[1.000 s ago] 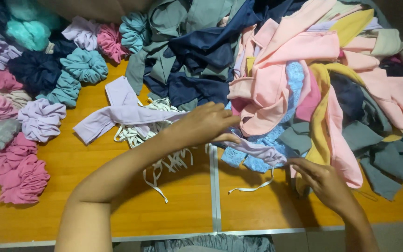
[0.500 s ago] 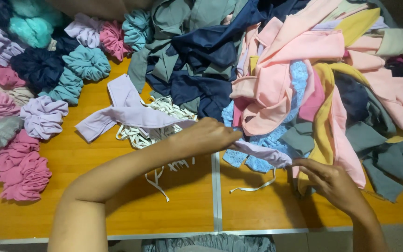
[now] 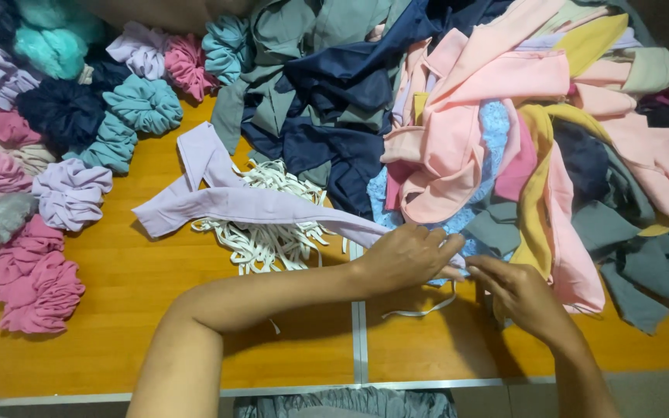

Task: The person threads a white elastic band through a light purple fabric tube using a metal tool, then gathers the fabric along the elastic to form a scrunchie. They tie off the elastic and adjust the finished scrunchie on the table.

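The left hand (image 3: 408, 255) is closing its fingers over the near end of a lilac fabric strip (image 3: 249, 205), which is lying across a bundle of white elastic pieces (image 3: 269, 224) on the orange desk (image 3: 141, 310). Just right of the strip's end, the right hand (image 3: 516, 294) is half-curled, fingertips meeting the left hand; what it is pinching I cannot tell. Judging by this, an elastic (image 3: 420, 310) is being fed into the strip, needing a fine pinch next. No containers are showing; finished scrunchies (image 3: 71, 193) are lying loose left of the strip.
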